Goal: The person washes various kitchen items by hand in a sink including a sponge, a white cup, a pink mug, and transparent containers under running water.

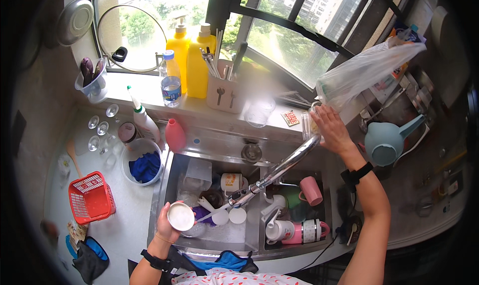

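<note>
My left hand (169, 222) holds a small white round cup or lid (180, 216) over the left sink basin, its inside facing up and whitish. Beside it, a stream of water runs from the chrome faucet (278, 171). My right hand (331, 129) reaches to the windowsill, its fingers against a ribbed clear container (308, 124); whether they grip it is hidden. The left basin (252, 232) holds a printed mug (231, 182), a clear plastic box (198, 174), white round lids (237, 215), a purple cloth (202, 213) and suds.
In the right basin are a pink mug (311, 190) and a pink-and-white tumbler (310, 230). Left stand a tub with blue cloth (145, 167), a red basket (91, 197) and several stemmed glasses (103, 128). Yellow bottles (200, 68) line the sill. A teal ladle (383, 144) lies right.
</note>
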Demonstrator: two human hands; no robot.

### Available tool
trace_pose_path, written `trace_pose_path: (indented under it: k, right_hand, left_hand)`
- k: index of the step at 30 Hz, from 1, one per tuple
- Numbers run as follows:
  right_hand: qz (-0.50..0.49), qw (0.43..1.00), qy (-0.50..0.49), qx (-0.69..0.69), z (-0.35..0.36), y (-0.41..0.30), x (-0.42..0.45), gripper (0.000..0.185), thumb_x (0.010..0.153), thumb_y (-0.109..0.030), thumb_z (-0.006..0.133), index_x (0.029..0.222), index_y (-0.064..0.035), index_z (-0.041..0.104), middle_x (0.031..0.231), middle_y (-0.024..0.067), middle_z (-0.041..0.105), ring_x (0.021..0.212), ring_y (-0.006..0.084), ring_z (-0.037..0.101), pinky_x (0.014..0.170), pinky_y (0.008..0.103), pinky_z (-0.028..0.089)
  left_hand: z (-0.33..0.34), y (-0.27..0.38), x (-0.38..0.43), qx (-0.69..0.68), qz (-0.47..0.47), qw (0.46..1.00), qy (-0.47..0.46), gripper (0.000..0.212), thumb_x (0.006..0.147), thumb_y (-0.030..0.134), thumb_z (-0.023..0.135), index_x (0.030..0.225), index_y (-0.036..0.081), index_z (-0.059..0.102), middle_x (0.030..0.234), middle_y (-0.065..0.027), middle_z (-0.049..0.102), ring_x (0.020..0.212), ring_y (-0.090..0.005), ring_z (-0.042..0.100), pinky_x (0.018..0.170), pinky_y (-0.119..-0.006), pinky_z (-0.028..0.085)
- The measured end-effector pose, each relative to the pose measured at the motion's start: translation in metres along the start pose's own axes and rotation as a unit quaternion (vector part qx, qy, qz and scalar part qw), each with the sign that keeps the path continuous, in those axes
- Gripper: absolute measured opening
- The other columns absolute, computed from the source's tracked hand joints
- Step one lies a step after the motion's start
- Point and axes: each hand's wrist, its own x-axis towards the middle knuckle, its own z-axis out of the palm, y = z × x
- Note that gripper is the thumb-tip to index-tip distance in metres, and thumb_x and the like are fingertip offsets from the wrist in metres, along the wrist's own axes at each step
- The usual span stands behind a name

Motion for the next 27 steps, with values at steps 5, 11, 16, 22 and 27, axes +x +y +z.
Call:
trace_pose_path:
  k: [5, 11, 16, 22, 27]
  right_hand:
    - [-0.057, 0.993, 0.019, -0.102, 0.024, 0.008, 0.032, 0.092, 0.05, -0.024, 0.076, 0.128, -0.0066, 0.031, 0.131, 0.0119, 0.035, 0.124, 0.0283, 0.028, 0.105, 0.0402, 0.018]
    - [-0.114, 0.992, -0.015, -0.058, 0.034, 0.005, 0.056, 0.092, 0.051, -0.022, 0.074, 0.13, -0.0077, 0.029, 0.134, 0.009, 0.031, 0.129, 0.0244, 0.022, 0.109, 0.0382, 0.013]
    - [-0.121, 0.991, -0.055, -0.008, 0.038, -0.002, 0.082, 0.08, 0.062, -0.019, 0.068, 0.131, -0.011, 0.028, 0.136, 0.007, 0.029, 0.128, 0.0232, 0.024, 0.108, 0.038, 0.014]
    - [-0.159, 0.972, -0.018, -0.174, 0.077, 0.022, 0.089, 0.048, 0.081, -0.014, 0.045, 0.128, -0.0159, 0.032, 0.133, 0.0024, 0.033, 0.127, 0.0206, 0.026, 0.107, 0.0419, 0.015]
    - [-0.198, 0.96, -0.013, -0.195, 0.069, -0.003, 0.097, 0.049, 0.081, -0.014, 0.046, 0.128, -0.0145, 0.032, 0.134, 0.0, 0.031, 0.127, 0.0199, 0.026, 0.107, 0.043, 0.015]
  left_hand:
    - [-0.003, 0.005, 0.004, -0.024, 0.006, 1.0, 0.009, 0.045, 0.086, 0.045, 0.035, 0.107, 0.008, 0.05, 0.095, -0.0188, 0.058, 0.087, -0.0351, 0.058, 0.071, -0.051, 0.05]
    - [-0.01, 0.005, 0.011, -0.034, 0.006, 0.999, 0.033, 0.045, 0.086, 0.046, 0.035, 0.106, 0.008, 0.05, 0.093, -0.0184, 0.058, 0.087, -0.0348, 0.058, 0.07, -0.05, 0.05]
    - [-0.023, 0.005, 0.018, -0.004, 0.016, 0.999, 0.039, 0.046, 0.085, 0.048, 0.036, 0.106, 0.011, 0.051, 0.094, -0.0174, 0.059, 0.086, -0.0358, 0.058, 0.069, -0.051, 0.05]
    - [-0.027, 0.007, 0.02, -0.014, 0.019, 0.998, 0.051, 0.046, 0.085, 0.049, 0.035, 0.106, 0.011, 0.051, 0.092, -0.0169, 0.059, 0.086, -0.0354, 0.058, 0.069, -0.051, 0.05]
    - [-0.025, 0.008, 0.019, -0.009, 0.023, 0.998, 0.06, 0.046, 0.085, 0.049, 0.036, 0.106, 0.01, 0.051, 0.093, -0.0169, 0.059, 0.086, -0.0353, 0.058, 0.069, -0.051, 0.05]
